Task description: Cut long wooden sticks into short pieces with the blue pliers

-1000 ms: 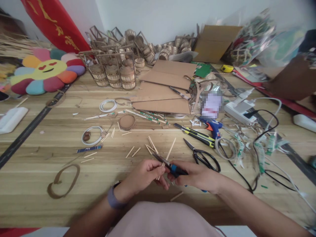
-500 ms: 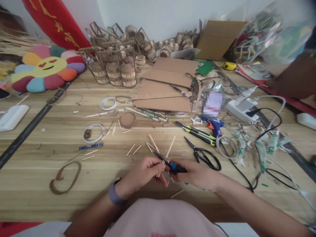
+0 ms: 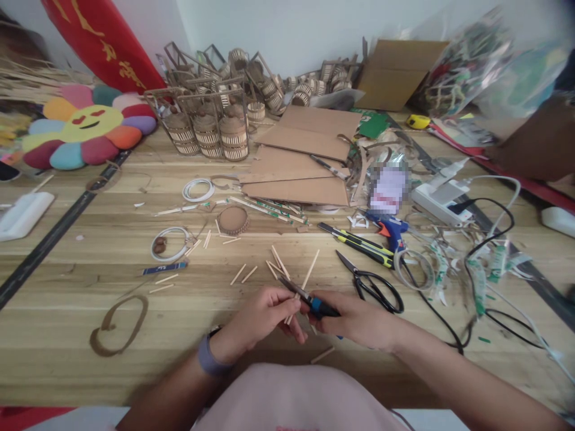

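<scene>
My left hand [image 3: 274,311] is closed, pinching a thin wooden stick [image 3: 309,269] that slants up to the right. Wrapped around the black-and-blue handles of a pair of shears [image 3: 321,305] is my right hand [image 3: 359,320]. The dark blades cross the stick just above my left fingertips. Part of the lower handle is hidden beneath my right hand. Short cut sticks [image 3: 279,262] lie just beyond the blades, and another short stick [image 3: 322,355] rests close to my body. Black-handled scissors [image 3: 375,287] lie beyond my right hand.
Yellow-and-black utility knives [image 3: 359,242], a blue glue gun [image 3: 393,230] and cables [image 3: 431,305] lie to the right. A round brown lid-like piece [image 3: 232,220] and cardboard sheets [image 3: 300,170] sit ahead. Small woven baskets [image 3: 206,134] stand behind, beside a flower cushion [image 3: 90,126].
My right fingers have closed a little, and less of the shears' lower blue handle shows beneath the hand. My left hand and the stick stay nearly where they were.
</scene>
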